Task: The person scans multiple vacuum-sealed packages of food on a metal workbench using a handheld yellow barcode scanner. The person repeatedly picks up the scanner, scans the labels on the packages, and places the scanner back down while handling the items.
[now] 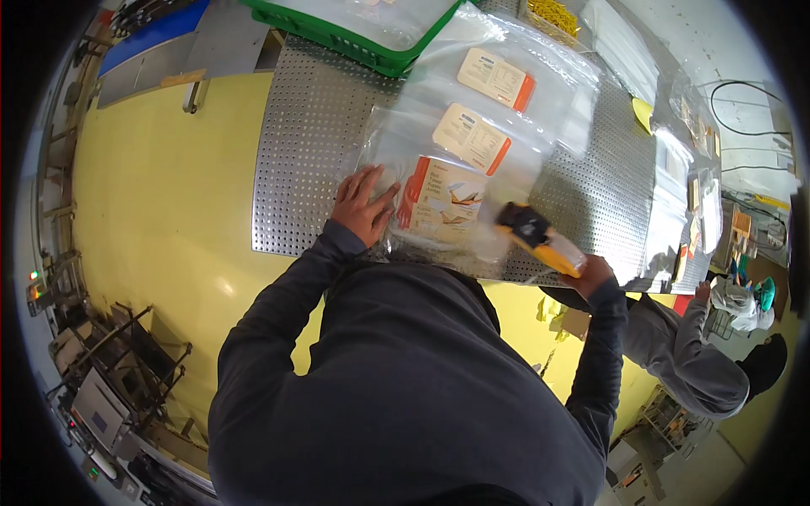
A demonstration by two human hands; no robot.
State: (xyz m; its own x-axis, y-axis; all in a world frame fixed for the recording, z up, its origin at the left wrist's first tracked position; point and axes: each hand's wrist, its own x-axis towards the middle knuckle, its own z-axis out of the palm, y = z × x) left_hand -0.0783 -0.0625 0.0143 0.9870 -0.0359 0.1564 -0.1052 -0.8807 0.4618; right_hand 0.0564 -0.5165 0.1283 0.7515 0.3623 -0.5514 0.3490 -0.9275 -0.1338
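Observation:
My left hand (pixel 359 205) lies with its fingers spread on the left edge of a clear plastic bag (pixel 380 148). That bag has a printed panel (pixel 443 196) in cream and red with airplane pictures. More clear bags fan out beyond it, showing two cream labels (pixel 471 138) with orange-red ends. In my right hand (pixel 593 277) is a yellow and black handheld label gun (pixel 538 239), slightly blurred by motion. Its black head is over the right side of the near bag; whether it touches the plastic I cannot tell.
The bags lie on a perforated metal table (pixel 304 145). A green plastic crate (pixel 386 60) stands at the far edge, beside a container of yellow twist ties (pixel 554 18). More plastic bags (pixel 667 190) lie to the right. A person in grey (pixel 690 360) is at the table's right end.

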